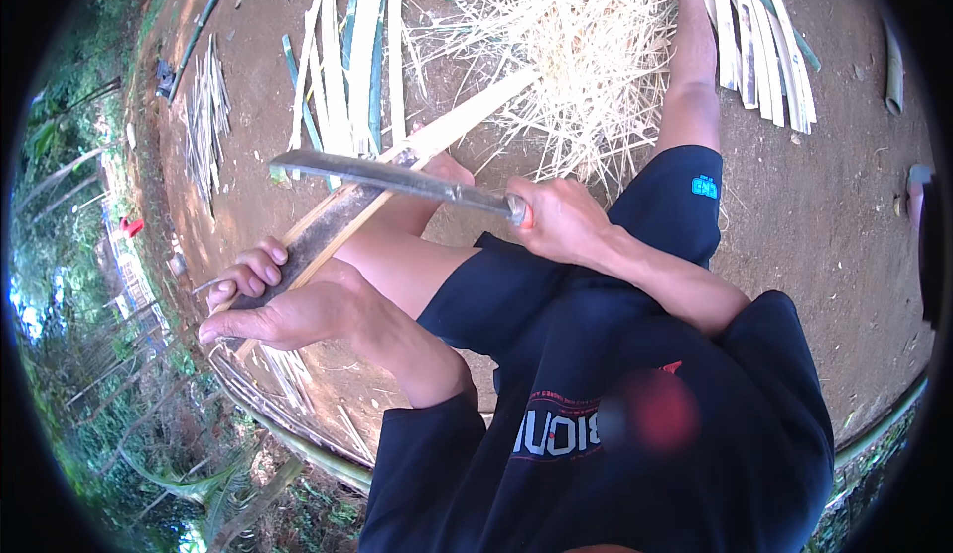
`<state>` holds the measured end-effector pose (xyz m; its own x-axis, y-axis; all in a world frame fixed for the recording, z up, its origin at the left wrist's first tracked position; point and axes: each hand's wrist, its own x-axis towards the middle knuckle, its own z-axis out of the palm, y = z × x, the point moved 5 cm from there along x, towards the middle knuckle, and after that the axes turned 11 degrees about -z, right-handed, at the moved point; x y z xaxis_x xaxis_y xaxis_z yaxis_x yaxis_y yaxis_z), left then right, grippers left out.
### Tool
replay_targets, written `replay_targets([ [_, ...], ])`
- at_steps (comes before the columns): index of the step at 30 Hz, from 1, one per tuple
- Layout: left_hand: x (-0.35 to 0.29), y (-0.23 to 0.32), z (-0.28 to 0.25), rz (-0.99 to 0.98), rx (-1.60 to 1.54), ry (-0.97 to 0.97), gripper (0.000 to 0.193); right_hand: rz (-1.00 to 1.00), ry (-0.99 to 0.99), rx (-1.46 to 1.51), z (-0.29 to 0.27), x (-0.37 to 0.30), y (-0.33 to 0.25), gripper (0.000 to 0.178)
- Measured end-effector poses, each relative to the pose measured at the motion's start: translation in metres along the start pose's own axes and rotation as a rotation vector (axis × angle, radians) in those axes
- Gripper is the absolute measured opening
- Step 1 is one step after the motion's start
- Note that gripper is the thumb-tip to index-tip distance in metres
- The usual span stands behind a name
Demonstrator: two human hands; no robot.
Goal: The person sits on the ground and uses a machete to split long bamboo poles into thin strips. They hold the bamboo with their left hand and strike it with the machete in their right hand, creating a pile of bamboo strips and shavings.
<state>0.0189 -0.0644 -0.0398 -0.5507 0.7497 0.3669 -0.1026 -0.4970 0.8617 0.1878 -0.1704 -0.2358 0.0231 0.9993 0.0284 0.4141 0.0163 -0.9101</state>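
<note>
- Two bare hands are working over one long, pale strip of split bamboo with a dark-stained inner face [342, 217], and it's slanting from the near left up to the far middle, over the person's bare left leg.
- The left hand [276, 315] is wrapping round the near-left end, fingers curling over one edge, thumb and palm pressing from the other: a firm clasp, pinching the strip between them.
- Over on the right, the right hand [561, 217] is closing in a full fist round the handle of a long, dark steel knife with a slightly curved blade [397, 178]; that blade is crossing the strip, though whether it's biting in I cannot tell.
- Far ahead, the strip's other end is reaching the edge of a loose heap of straw-coloured shavings [591, 57]; touching or just above, I cannot tell.
- On handling, the strip is looking light, stiff lengthwise and probably springy where thin; its split edges are likely being sharp and splintery, its outer skin perhaps slippery.
- For a hold, that near-left end is seeming right: broad enough for a palm, well apart from the steel, with fingertips best lying flat rather than sliding along the edges.
</note>
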Motion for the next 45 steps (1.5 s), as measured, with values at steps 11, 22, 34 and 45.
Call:
replay_targets([
  [11, -0.010, 0.000, 0.008, 0.003, -0.030, -0.019, 0.045, -0.038, -0.045, -0.087, -0.009, -0.001, 0.005, 0.014],
  [22, -0.015, 0.005, 0.010, 0.007, 0.038, 0.003, 0.046, 0.187, -0.088, 0.004, -0.002, -0.001, 0.043, 0.013],
  [34, 0.004, -0.004, 0.005, -0.004, 0.021, -0.010, 0.046, 0.243, -0.016, -0.222, 0.006, 0.008, 0.138, 0.017],
  [45, 0.021, -0.012, 0.003, 0.001, 0.030, -0.028, 0.047, 0.665, -0.157, -0.239, -0.001, 0.011, 0.258, 0.026],
])
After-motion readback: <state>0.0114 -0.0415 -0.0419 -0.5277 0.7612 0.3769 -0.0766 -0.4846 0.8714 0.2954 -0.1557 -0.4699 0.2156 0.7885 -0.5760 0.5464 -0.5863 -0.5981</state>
